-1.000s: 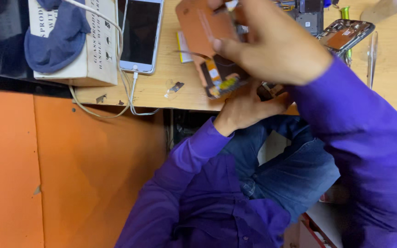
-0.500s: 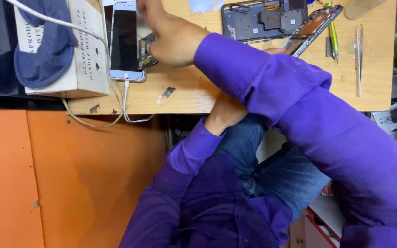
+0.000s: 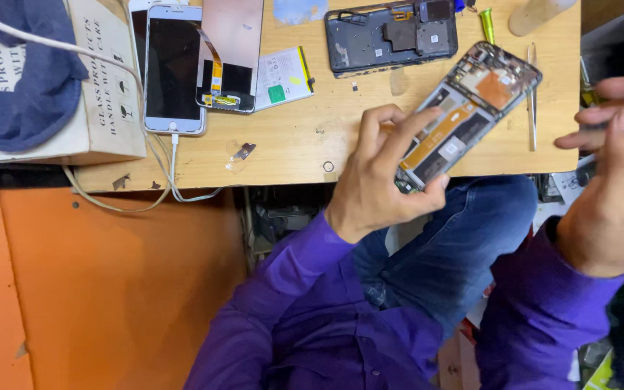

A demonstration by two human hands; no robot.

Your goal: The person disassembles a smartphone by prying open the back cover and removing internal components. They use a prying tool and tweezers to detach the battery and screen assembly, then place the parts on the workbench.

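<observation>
Orange and copper parts show inside the opened phone (image 3: 464, 115), gripped at its lower end by the left hand (image 3: 377, 180) and tilted over the table (image 3: 290, 152) edge. The right hand (image 3: 615, 195) hovers apart at the right, fingers (image 3: 601, 90) loose, holding nothing. Tweezers (image 3: 533, 97) lie just beyond the phone.

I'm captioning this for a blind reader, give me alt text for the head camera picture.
A left hand holds an opened phone, insides showing, over a wooden table edge. The right hand is raised at the right, apart from it. Tweezers and phone parts lie on the table.
</observation>
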